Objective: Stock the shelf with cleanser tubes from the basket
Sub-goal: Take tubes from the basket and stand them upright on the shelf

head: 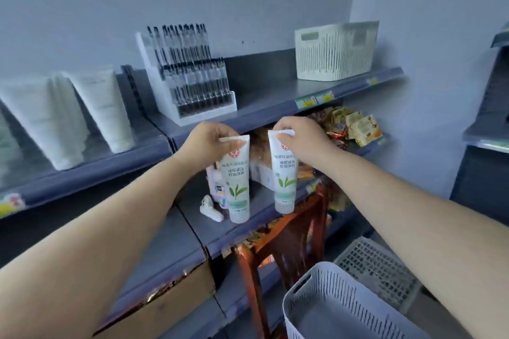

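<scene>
My left hand (207, 140) pinches the crimped top of a white cleanser tube (237, 181) with a green leaf print, cap hanging down. My right hand (303, 138) holds a second, matching cleanser tube (284, 173) the same way. Both tubes hang in front of the blue upper shelf (264, 96) and the shelf below it. The grey slotted basket (338, 308) stands at the lower right on a red-brown wooden chair (286, 239); what shows of its inside is bare. Several white tubes (82, 110) lean on the upper shelf at the left.
A white pen display rack (190, 77) and a cream slotted basket (336, 51) stand on the upper shelf. Snack packets (355, 125) and small bottles (216, 187) fill the lower shelf. A flat grey crate (382, 270) lies by the chair. Another shelf unit stands at the right edge.
</scene>
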`<state>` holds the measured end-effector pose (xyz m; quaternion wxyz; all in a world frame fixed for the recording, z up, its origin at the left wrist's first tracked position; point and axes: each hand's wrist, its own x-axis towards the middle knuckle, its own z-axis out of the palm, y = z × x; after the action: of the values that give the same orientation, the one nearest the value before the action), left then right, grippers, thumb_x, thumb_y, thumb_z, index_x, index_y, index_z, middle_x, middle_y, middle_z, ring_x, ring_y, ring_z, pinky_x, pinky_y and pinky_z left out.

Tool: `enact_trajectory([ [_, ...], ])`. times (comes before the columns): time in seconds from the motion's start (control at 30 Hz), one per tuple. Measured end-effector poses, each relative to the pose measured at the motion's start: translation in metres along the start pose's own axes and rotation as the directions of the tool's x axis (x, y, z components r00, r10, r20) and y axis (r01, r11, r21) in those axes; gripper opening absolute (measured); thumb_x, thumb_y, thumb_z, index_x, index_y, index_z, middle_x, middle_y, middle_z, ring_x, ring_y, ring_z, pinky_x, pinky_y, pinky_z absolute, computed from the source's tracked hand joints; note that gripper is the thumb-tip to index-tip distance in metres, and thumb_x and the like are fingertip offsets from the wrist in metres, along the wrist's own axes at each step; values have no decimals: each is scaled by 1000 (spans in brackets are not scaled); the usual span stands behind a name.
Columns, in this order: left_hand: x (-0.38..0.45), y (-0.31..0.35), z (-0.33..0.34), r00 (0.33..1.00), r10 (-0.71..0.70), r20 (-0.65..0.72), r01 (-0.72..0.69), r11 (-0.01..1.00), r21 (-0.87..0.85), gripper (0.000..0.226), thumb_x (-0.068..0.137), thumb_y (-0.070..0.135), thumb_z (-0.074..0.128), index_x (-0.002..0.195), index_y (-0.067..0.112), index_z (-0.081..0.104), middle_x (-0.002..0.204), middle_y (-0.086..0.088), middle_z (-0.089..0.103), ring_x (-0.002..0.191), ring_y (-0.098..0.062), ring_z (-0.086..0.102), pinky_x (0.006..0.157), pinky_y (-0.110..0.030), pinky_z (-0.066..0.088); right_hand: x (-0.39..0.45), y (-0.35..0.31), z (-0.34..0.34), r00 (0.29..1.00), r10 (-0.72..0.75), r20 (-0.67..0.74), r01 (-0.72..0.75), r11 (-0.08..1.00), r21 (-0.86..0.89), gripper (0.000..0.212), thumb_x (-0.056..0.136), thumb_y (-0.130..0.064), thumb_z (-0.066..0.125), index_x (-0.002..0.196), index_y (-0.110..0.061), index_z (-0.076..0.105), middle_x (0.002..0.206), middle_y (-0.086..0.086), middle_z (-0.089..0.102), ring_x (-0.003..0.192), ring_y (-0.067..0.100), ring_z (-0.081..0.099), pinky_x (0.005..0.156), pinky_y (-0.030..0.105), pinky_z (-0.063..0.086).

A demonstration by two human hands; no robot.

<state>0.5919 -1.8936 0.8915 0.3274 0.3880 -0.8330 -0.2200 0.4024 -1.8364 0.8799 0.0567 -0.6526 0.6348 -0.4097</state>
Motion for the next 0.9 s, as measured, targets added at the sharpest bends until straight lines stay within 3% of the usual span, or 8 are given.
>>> enact_trajectory([
  [0.13,-19,4,-68,992,-14,-126,31,992,126,12,84,21,67,78,10,68,60,8,59,42,8,50,46,-4,37,26,-66,11,988,-151,35,150,988,28,17,86,-6,50,92,-10,65,89,1,62,86,20,56,73,31,41],
  [0.3,-48,11,-153,965,-46,-257,104,971,217,14,85,23,66,78,11,67,59,3,58,42,2,49,42,-8,36,47,-152,28,952,-300,66,294,952,78,18,90,-9,50,99,-13,65,103,1,62,90,14,52,72,22,34],
  [0.43,-70,12,-214,947,-60,-317,149,953,264,16,85,23,66,71,14,65,60,4,60,47,0,52,48,-10,41,56,-214,42,929,-362,74,351,928,127,22,91,-8,48,107,-10,64,116,5,62,100,17,53,78,21,33],
  [0.57,-93,9,-269,925,-51,-378,180,932,315,17,85,19,65,69,16,62,64,6,59,58,-5,50,56,-16,41,62,-269,58,909,-409,81,387,901,196,20,91,-8,49,104,-7,65,110,9,65,99,24,59,76,24,40],
  [0.7,-109,2,-314,910,-35,-413,191,920,341,13,85,20,66,73,14,65,66,2,60,65,-14,53,67,-27,46,67,-315,74,887,-456,73,430,873,230,19,91,-10,50,101,-3,65,102,15,67,83,20,56,65,22,36],
  [0.8,-116,-5,-350,902,-8,-431,202,892,405,14,85,22,66,74,13,64,60,4,55,56,-10,46,51,-12,39,75,-349,89,876,-479,54,451,854,262,18,91,-11,50,99,-6,65,90,9,63,80,17,52,59,19,36],
  [0.9,-122,-16,-385,889,13,-459,203,885,419,18,83,23,68,68,15,62,51,11,56,49,-3,48,42,-7,35,84,-381,102,873,-488,20,463,840,285,14,91,-10,51,93,-11,65,75,3,56,71,16,49,54,16,36],
])
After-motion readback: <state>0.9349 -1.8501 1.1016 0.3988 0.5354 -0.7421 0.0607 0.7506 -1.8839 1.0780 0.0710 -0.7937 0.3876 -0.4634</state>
